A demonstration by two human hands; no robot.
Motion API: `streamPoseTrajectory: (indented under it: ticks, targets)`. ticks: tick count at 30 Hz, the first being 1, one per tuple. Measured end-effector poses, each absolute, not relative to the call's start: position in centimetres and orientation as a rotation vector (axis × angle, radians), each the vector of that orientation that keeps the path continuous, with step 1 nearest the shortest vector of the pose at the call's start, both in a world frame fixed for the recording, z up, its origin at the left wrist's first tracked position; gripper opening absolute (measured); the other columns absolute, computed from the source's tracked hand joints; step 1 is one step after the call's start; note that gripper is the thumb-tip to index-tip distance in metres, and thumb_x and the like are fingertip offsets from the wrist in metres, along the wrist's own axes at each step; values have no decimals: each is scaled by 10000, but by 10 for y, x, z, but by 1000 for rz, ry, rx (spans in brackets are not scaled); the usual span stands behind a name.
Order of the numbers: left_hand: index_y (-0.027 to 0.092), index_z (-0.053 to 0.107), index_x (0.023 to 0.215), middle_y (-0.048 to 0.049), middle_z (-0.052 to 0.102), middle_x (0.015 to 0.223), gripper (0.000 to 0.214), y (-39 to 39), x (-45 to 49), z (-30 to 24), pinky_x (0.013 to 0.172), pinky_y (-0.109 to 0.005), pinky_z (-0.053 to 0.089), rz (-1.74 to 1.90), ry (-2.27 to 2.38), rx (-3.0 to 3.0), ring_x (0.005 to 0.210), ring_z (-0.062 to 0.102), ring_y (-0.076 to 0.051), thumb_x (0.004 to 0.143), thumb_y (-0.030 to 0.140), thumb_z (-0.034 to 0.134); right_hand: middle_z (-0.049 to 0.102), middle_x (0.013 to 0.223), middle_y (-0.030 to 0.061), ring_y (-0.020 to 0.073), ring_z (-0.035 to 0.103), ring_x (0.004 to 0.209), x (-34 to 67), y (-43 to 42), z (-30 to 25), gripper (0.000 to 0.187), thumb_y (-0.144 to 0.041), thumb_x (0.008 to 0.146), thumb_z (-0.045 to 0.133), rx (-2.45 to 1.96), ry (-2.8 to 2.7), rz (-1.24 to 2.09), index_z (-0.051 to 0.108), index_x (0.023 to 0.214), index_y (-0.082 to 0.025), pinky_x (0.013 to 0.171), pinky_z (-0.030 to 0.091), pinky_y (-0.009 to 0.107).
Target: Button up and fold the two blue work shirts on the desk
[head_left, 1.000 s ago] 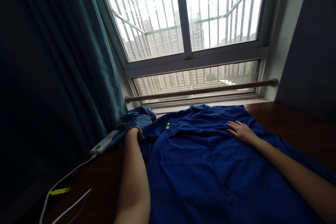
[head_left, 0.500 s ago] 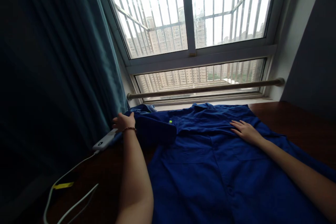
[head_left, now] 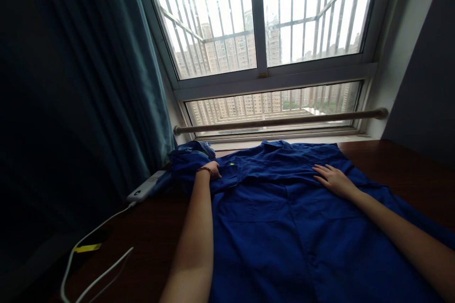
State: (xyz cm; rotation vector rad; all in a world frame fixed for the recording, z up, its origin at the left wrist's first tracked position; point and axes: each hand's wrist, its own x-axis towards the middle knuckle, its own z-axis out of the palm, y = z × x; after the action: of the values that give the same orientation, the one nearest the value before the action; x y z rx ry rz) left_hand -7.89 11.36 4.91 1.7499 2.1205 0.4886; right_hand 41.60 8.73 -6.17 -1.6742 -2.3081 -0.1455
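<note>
While daylight pours through the barred window (head_left: 262, 47), a dark blue curtain (head_left: 106, 71) hangs along its left side, leaving that corner in deep shadow. Below the window, a rail (head_left: 280, 123) runs across the lower pane, just beyond a brown wooden tabletop (head_left: 152, 246). Spread over the tabletop is a blue garment (head_left: 263, 218), front side up, its collar end toward the window and its buttoned front running down the middle. A crumpled bundle of cloth (head_left: 194, 147) lies by the curtain, next to the garment's sleeve (head_left: 185, 168). The right hand (head_left: 333, 180) rests flat on the garment's upper part, fingers extended and a little apart. The left hand (head_left: 214, 169) bears on the sleeve, fingers bent downward; whether they pinch the fabric, I cannot tell in this dim light. Left of it lie a white oblong device (head_left: 145, 188), its cord (head_left: 106, 220), a yellow tag (head_left: 88, 248) and, smallest, a neon patch (head_left: 232, 164) shows on the garment.
</note>
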Motion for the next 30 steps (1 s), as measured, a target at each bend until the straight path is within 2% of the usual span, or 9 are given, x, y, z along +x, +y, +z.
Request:
streamPoseTrajectory:
  ticks: [4,7,11,14,18,21,25,27,30]
  targets:
    - [141,643,641,-5,548,476,127,114,-83,61,470,-248,426,504,2111,1724,440,533,-153,558,220,697,373,1342,-13,295,319,1212,417,88,-64,526,-556,858,296,-1669,-2315,-141,418,1293,-288,958,313,458]
    - [148,642,816,5,555,570,227,105,-89,93,477,-213,420,736,2028,1806,470,526,-116,739,335,540,397,1325,27,321,319,1205,416,87,-63,515,-530,851,341,-1675,-2269,-187,464,1259,-242,965,297,487]
    - [137,623,870,10,559,630,350,76,-78,139,434,-199,392,1396,1571,1896,452,473,-90,729,449,548,421,1288,128,325,297,1222,391,77,-43,550,-470,800,467,-1523,-2084,-127,464,1238,-137,1018,241,479]
    - [141,618,776,23,533,571,314,49,-55,163,435,-199,382,1587,1320,1899,450,462,-88,713,447,583,434,1269,128,275,369,1191,342,58,-9,709,-489,708,607,-1217,-1929,372,363,1286,-157,1020,293,410]
    - [152,582,672,37,481,464,273,20,-21,181,439,-196,352,1560,1192,1991,435,461,-91,756,411,558,313,1355,120,264,401,1173,258,22,45,1016,-401,571,768,-866,-1513,1263,136,1352,-253,916,422,422]
    - [159,559,642,38,474,442,296,13,-3,185,446,-199,350,1503,1149,2074,437,466,-95,785,416,524,416,1286,81,246,558,985,206,5,83,834,-355,638,739,-609,-1166,1693,233,1300,-312,765,512,434]
    - [159,577,727,16,530,543,264,14,8,183,488,-218,396,1541,1202,2142,487,501,-110,808,394,489,635,890,57,197,618,788,167,13,129,316,-160,734,637,-364,-914,1758,528,1030,-160,695,543,325]
    - [158,580,856,-25,579,744,199,12,12,184,563,-238,432,1825,1329,2123,591,537,-124,806,332,499,635,709,28,165,617,677,156,27,153,160,-74,769,555,-428,-775,1683,550,919,-127,661,546,295]
    - [165,546,942,-72,540,944,166,6,27,179,708,-281,441,2367,1422,2050,787,541,-157,810,236,474,604,618,-12,130,589,578,144,51,189,99,-70,818,492,-506,-650,1520,530,883,-135,610,544,291]
